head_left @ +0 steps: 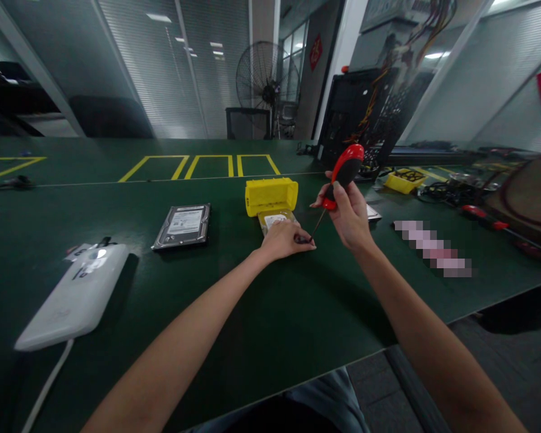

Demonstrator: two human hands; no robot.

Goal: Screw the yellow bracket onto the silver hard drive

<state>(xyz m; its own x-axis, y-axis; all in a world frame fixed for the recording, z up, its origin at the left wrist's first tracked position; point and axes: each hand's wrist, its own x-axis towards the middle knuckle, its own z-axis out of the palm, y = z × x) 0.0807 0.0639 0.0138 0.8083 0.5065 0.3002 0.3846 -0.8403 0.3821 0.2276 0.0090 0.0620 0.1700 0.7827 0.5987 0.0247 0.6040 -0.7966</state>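
My right hand [349, 207] is wrapped round the red and black handle of a screwdriver [349, 168]. The thin shaft slants down and left, its tip at the fingers of my left hand [284, 240]. Those fingers are closed around a small dark piece [303, 239], mostly covered, so its kind cannot be made out. Just behind my left hand stands a yellow plastic bin [272, 197], its open side facing me. A flat item with a white label [275, 219] lies at the bin's mouth, partly hidden by that hand.
A hard drive [184, 225] lies left of the bin. Farther left is a white device [79, 297] with a cable. An open computer case [358, 114] stands at the back right, near a second yellow bin [403, 180], tangled cables [451, 189] and another red-handled tool [484, 218].
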